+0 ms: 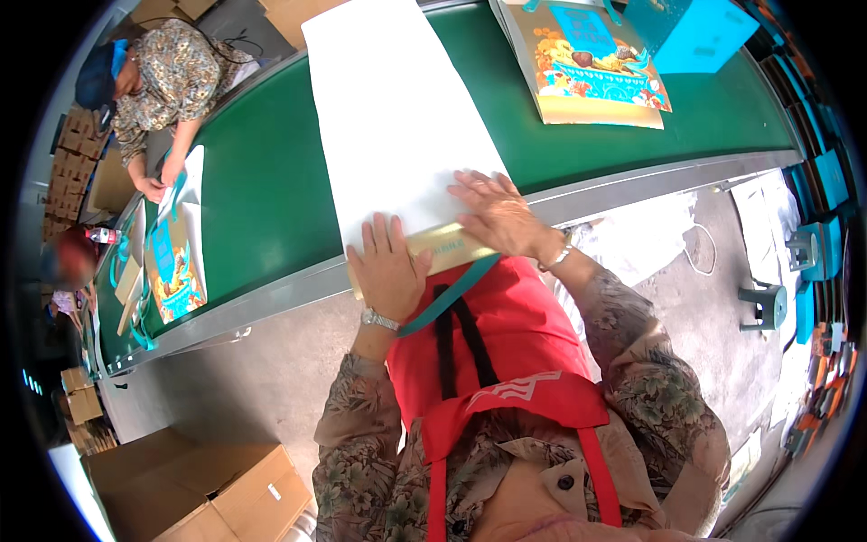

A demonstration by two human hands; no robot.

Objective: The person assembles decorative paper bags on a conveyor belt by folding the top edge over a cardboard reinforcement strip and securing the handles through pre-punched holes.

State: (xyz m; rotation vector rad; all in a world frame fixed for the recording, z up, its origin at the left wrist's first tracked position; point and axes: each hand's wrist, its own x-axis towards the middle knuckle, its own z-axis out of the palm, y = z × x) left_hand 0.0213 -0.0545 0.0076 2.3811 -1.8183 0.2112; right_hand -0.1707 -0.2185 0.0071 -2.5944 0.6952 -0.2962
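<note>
A long white paper bag (397,108) lies flat across the green work table, its near end reaching the table's front edge. At that end is a gold folded strip (447,246), and a teal ribbon handle (456,298) hangs from it over my red apron. My left hand (390,269) rests flat on the near left corner, fingers spread. Pressed on the near right part is my right hand (498,214), its fingers stretched out and slightly blurred. Neither hand grips anything that I can see.
Printed gold gift bags (596,68) and a teal box (691,36) stand at the back right of the green table (262,194). At the left, a co-worker (181,81) handles ribbons on another bag (176,262). An open carton (199,479) sits lower left; a stool (766,307) stands right.
</note>
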